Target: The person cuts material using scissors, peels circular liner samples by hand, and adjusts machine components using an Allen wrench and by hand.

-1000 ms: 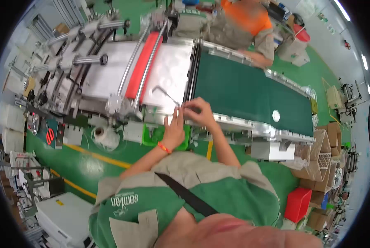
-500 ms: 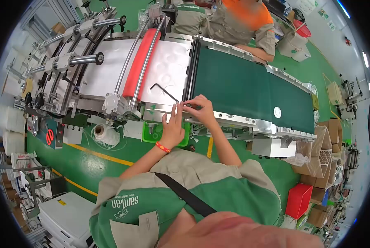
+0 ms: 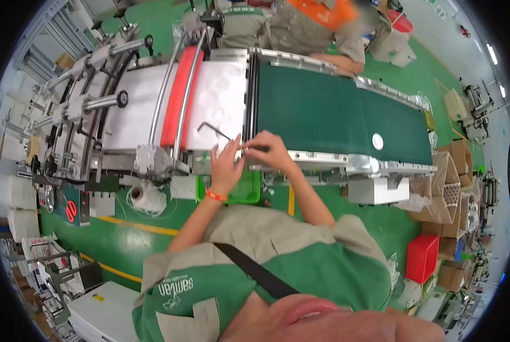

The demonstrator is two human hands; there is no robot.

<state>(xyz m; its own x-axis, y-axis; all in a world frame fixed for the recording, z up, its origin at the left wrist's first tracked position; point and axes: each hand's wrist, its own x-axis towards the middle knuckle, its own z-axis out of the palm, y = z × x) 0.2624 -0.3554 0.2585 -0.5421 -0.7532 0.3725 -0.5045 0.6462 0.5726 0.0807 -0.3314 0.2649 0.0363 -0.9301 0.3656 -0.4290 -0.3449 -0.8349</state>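
My left hand (image 3: 226, 169), with a red wristband (image 3: 215, 195), reaches to the near edge of the machine. Its fingers are stretched and spread, and their tips meet those of my right hand. My right hand (image 3: 270, 151) has thumb and index finger pinched together at the corner of the rollers; whatever is between them is too small to make out. A black hex key (image 3: 214, 129) lies over the white sheet (image 3: 220, 85), its long end running to my left fingertips. Whether those fingers touch it is unclear. Beneath my hands is a green tray (image 3: 245, 191).
A green conveyor belt (image 3: 317, 108) extends right, bearing a white disc (image 3: 377, 141). Left stand a red roller (image 3: 181, 97) and metal clamps. Across the machine, a person's forearm (image 3: 337, 64) rests by the belt. A roll of film (image 3: 146, 199) sits below.
The whole view has shifted slightly, moving the machine left and up in the picture. My hands remain together at the same corner, and the hex key keeps nearly the same place beside them.
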